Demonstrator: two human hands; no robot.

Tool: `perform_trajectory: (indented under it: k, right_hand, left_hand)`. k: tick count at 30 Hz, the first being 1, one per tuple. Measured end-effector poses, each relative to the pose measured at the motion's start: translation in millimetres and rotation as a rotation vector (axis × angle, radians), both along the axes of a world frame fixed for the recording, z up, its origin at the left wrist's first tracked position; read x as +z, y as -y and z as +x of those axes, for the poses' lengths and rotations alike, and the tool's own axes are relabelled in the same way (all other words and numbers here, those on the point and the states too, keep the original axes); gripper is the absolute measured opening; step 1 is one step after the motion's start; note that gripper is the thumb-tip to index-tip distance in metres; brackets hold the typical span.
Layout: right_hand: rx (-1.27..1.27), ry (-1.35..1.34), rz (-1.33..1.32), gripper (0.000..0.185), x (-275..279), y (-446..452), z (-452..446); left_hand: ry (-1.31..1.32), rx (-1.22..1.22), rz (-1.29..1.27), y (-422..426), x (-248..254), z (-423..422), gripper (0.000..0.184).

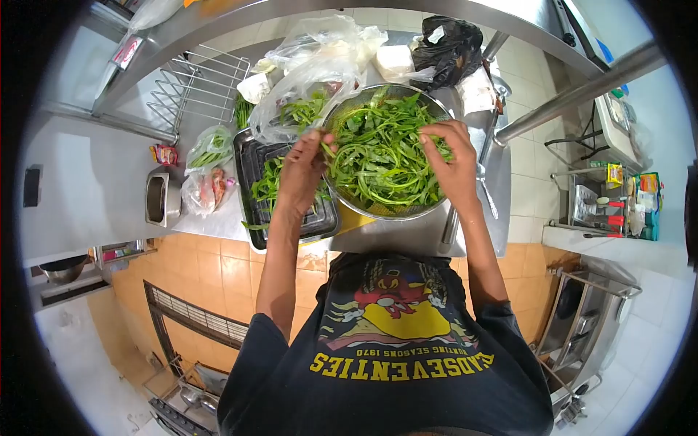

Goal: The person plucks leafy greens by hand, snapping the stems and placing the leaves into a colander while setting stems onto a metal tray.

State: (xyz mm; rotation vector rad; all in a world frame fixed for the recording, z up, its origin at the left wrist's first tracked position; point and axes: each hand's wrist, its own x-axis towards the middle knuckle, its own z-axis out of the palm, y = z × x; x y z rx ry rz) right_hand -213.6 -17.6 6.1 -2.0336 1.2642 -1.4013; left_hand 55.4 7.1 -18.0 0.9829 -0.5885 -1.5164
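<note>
A round metal mesh colander (pixel 385 213) stands on the steel counter, heaped with leafy green stems (pixel 382 156). At its left rim is my left hand (pixel 305 161), closed, with a bit of green stem at the fingertips. My right hand (pixel 452 158) is over the colander's right side, thumb and forefinger brought together at the edge of the greens. What those fingers pinch is too small to make out. Left of the colander, partly under my left forearm, lies a dark rectangular tray (pixel 251 211) with more loose greens (pixel 267 182) in it.
Clear plastic bags (pixel 280 102) and a black plastic bag (pixel 449 51) lie behind the colander. A wire rack (pixel 200 83), a bag of green vegetables (pixel 211 149) and a small steel container (pixel 161 198) are at left. A spoon (pixel 486 190) lies at right. A steel shelf (pixel 240 29) hangs above.
</note>
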Motion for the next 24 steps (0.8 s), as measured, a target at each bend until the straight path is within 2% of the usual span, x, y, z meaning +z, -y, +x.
perform_trajectory:
  k: [3, 4, 11, 16, 19, 20, 22, 24]
  right_hand:
    - [-0.022, 0.151, 0.188, 0.012, -8.8, -2.8, -1.3]
    - [-0.034, 0.207, 0.257, 0.013, -15.5, -3.1, -1.0]
    - [-0.001, 0.309, 0.402, 0.013, -23.6, -3.8, 1.0]
    - [0.076, 0.451, 0.534, 0.013, -33.8, -3.0, 3.4]
    - [0.129, 0.542, 0.591, 0.013, -34.6, -2.5, 5.7]
    - [0.139, 0.564, 0.603, 0.013, -33.1, -2.9, 7.0]
    - [0.155, 0.631, 0.637, 0.012, -28.2, -3.2, 11.1]
    - [0.112, 0.538, 0.573, 0.012, -28.7, -1.1, 11.0]
  left_hand:
    - [0.235, 0.193, 0.067, -6.1, 3.2, 22.8, 0.023]
    - [0.319, 0.189, 0.048, -8.7, -2.5, 36.4, 0.022]
    - [0.496, 0.413, 0.074, -25.2, -17.0, 82.9, 0.02]
    - [0.755, 0.248, 0.099, -31.4, -33.8, 113.6, 0.03]
    - [1.343, 0.182, -0.105, -31.7, -38.1, 114.0, 0.031]
    - [1.412, 0.17, -0.049, -32.7, -36.6, 110.3, 0.031]
    - [1.343, 0.216, -0.109, -27.0, -51.6, 107.9, 0.03]
    - [1.261, 0.235, -0.146, -25.3, -53.4, 101.9, 0.028]
